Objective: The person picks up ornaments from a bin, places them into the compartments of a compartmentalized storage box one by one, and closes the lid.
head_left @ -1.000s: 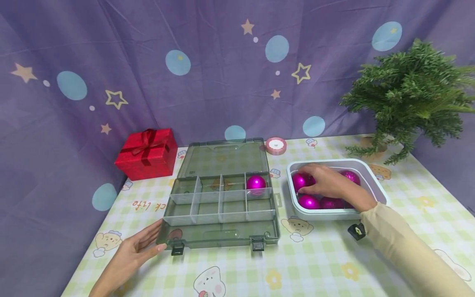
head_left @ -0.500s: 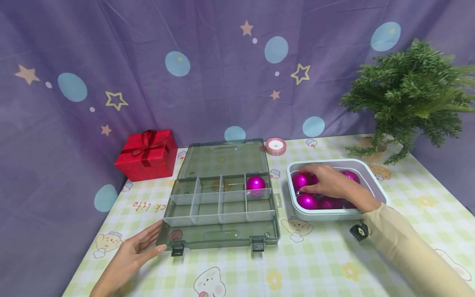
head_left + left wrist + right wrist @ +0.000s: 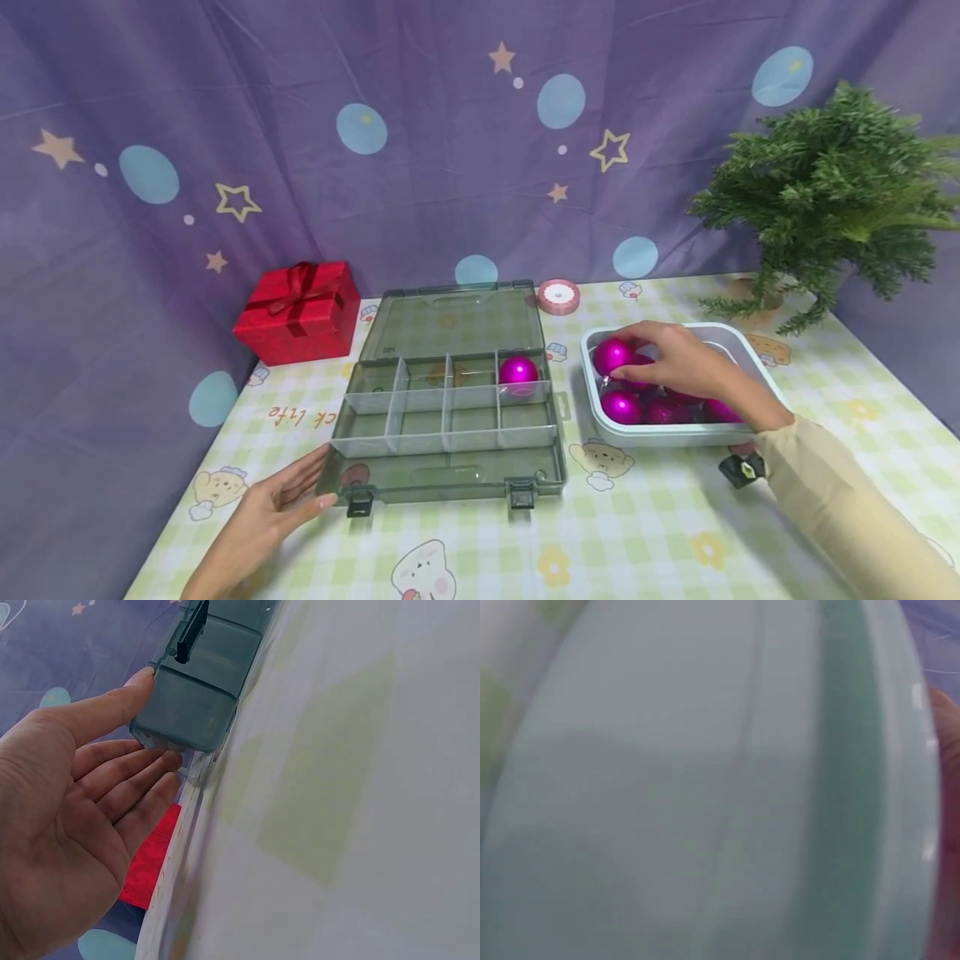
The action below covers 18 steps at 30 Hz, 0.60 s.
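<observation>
The right hand (image 3: 686, 362) was inside the pale blue tub (image 3: 667, 432), which stood at three o'clock from the smoky divided case (image 3: 465, 493) on the worktop (image 3: 630, 542). Its fingers were curled over a shiny magenta bauble (image 3: 611, 355) in the tub's ten o'clock corner, with the thumb low, near the silver cap (image 3: 606, 381); how firmly they gripped could not be told, as the right wrist view was mostly blurred tub wall. Neighbouring baubles (image 3: 621, 407) lay close to it, towards four and six o'clock. The left hand (image 3: 258, 512) grasped nothing: its fingers were loosely extended beside the case's eight o'clock corner, where the thumb tip appeared to touch the front wall. A second bauble (image 3: 518, 375) sat in the case's two o'clock compartment (the lid (image 3: 453, 321) lay folded back towards twelve). The step in hand seemed to be drawing the held bauble out of the tub. Doing it well called for a light grip around the ball's widest part, since so slick a surface could slip, and for a straight lift past the rim, so that neither cap nor neighbours snagged. A steady left hand would help stop the case sliding.
</observation>
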### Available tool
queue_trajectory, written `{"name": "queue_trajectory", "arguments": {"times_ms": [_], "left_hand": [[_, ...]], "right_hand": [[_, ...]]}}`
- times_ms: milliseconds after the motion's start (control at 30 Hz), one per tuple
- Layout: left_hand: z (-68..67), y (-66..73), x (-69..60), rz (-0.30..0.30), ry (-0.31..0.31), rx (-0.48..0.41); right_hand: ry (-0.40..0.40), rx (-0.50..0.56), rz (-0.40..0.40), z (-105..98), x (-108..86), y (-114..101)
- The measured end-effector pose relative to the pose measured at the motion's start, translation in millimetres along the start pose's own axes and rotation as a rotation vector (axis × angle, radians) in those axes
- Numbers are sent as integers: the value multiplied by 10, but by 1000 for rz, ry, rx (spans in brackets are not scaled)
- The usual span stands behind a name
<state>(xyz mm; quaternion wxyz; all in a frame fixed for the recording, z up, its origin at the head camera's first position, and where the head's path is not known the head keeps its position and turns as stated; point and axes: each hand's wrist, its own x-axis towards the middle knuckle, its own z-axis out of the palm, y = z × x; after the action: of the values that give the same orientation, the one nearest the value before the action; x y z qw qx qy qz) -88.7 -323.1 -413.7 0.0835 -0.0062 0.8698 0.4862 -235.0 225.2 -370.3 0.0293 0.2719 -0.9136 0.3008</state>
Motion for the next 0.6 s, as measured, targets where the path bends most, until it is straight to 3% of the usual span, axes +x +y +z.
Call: {"name": "queue_trajectory", "arguments": {"times_ms": [300,600], "left_hand": [[3,15,0,11,-8,-17],[-5,-5,-2,12,-10,-9]], "right_hand": [[29,57,-26,-134,18,-127],[29,105,-41,-143,89,-251]]}}
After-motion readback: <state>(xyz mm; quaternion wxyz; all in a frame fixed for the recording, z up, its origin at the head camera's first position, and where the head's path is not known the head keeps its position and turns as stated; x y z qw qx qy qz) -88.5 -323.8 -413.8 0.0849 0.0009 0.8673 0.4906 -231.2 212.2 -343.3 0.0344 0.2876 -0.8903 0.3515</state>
